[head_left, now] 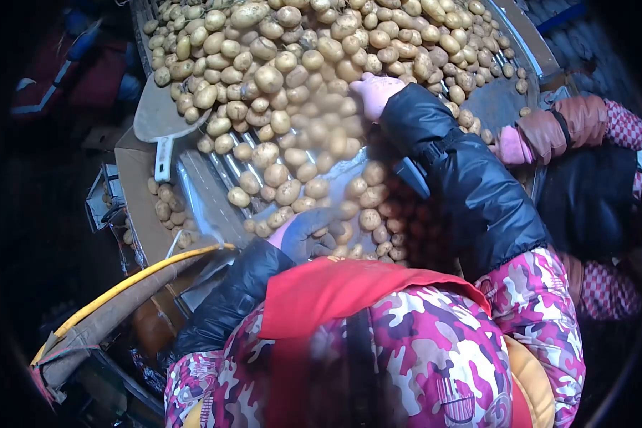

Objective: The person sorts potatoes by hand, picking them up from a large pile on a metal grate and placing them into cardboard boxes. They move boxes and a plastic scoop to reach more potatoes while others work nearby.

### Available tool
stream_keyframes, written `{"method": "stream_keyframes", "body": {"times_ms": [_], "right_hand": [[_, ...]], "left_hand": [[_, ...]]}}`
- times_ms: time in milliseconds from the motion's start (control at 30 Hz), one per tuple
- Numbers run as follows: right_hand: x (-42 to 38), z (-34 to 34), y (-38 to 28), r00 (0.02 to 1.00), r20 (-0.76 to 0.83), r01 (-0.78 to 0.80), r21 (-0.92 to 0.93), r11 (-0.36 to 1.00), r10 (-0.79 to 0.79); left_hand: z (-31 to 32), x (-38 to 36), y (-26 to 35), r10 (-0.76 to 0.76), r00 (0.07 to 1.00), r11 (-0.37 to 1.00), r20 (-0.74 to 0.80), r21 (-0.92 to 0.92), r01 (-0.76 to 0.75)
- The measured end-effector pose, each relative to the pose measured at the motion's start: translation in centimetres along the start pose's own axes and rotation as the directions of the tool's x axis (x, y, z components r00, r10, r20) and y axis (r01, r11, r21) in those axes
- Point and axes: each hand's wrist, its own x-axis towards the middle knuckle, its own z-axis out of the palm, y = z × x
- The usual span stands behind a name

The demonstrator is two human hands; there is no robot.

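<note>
- Beside cardboard box (130,189) of potatoes (165,207), reaches over rollers (228,168).
- Touches heaped potatoes (269,79) with right hand (376,94), partly closed; cannot tell grip.
- Rests left hand (308,232), loosely curled, against nearer potatoes (369,219); cannot tell hold.

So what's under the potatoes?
Shiny bars show through gaps at the lower left of the potatoes. Under the thick heap at the top, the potatoes cover everything, so nothing there can be made out.

A produce sorting site: potatoes (267,78) heap on a roller table (228,171), cardboard boxes (137,192) alongside.
</note>
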Motion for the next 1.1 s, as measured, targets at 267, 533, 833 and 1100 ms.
{"method": "stream_keyframes", "body": {"times_ms": [267,533,833,1100], "right_hand": [[-8.8,2.3,5.6,0.831,-0.302,-0.082,0.764,0.64,0.468],[-10.4,3.7,-2.3,0.995,-0.061,-0.078,0.056,0.995,0.082],[-14.6,0.6,-5.3,0.983,-0.128,-0.052,0.504,0.862,0.134],[-10.1,-1.9,-8.2,0.945,-0.256,0.305,0.455,0.836,-0.205]], "left_hand": [[0.1,0.3,-1.4,-0.022,0.997,0.995,-0.069,-0.099,0.015],[-1.4,1.7,-2.8,-0.033,0.995,0.957,0.091,-0.283,0.057],[-1.9,1.9,-4.4,0.008,1.0,0.864,0.021,-0.503,0.003],[-5.3,1.8,-5.9,0.206,0.896,0.559,0.393,-0.799,0.222]]}}
